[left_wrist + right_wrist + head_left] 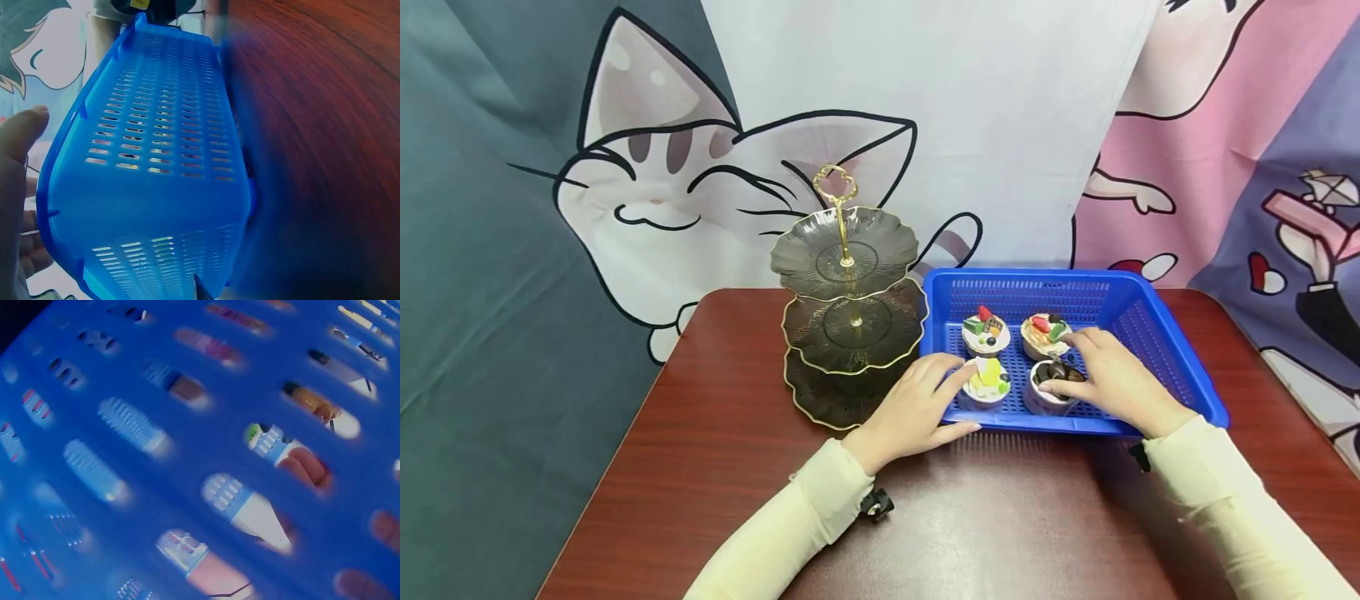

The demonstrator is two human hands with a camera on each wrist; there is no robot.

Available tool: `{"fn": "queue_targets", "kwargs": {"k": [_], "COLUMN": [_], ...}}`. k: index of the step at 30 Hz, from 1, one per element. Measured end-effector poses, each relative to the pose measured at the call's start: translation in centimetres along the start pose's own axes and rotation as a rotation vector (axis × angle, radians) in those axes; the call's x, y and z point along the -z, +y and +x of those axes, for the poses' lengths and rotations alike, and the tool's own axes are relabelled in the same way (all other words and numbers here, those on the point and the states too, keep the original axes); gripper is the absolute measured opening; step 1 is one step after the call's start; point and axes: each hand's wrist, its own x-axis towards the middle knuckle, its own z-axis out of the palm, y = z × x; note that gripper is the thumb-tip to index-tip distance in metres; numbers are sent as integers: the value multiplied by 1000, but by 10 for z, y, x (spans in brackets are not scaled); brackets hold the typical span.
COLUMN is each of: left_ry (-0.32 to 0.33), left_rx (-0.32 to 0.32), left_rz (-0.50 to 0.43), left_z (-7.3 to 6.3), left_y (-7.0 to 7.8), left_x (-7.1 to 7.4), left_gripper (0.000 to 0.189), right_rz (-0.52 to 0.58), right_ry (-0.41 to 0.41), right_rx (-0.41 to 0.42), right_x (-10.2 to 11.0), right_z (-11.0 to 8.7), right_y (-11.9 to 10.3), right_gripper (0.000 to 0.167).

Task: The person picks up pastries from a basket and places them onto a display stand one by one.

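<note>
Inside the blue plastic basket (1180, 350) stand several toy-like cupcakes in cups. My right hand (1112, 379) reaches over the front side, thumb and fingers spread around the top of the chocolate-topped cupcake (1051, 398). Just behind it is a cupcake with strawberry and green fruit (1043, 336). My left hand (917, 404) extends over the basket's front left corner, fingertips right at the yellow-fruit cupcake (983, 392), thumb outside the wall. Farther back sits a cupcake with a red berry (987, 340). In the right wrist view, the basket wall (187, 456) mostly hides the right hand; parts of fingers show through its slots.
A three-tier dark cake stand (853, 325) with wavy gold rims and a gold ring handle stands directly left of the basket. Both rest on a reddish-brown wooden table (700, 467). A cartoon-cat cloth backdrop (647, 183) hangs behind the table.
</note>
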Motion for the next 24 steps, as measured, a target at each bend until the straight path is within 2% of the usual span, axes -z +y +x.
{"fn": "queue_targets", "kwargs": {"k": [4, 9, 17, 24], "left_ry": [84, 147, 233, 284], "left_rx": [-50, -80, -34, 9], "left_rz": [1, -28, -89, -102], "left_z": [-6, -14, -26, -36], "left_y": [-4, -9, -11, -10], "left_x": [0, -1, -8, -14], "left_gripper": [66, 59, 52, 51], "right_rz": [-7, -3, 3, 2], "right_ry": [-22, -56, -73, -95], "right_rx": [-3, -1, -6, -29], "right_x": [-1, -3, -3, -6], "right_z": [-1, -2, -3, -1], "right_y": [3, 5, 9, 10], "right_gripper": [88, 87, 92, 93]}}
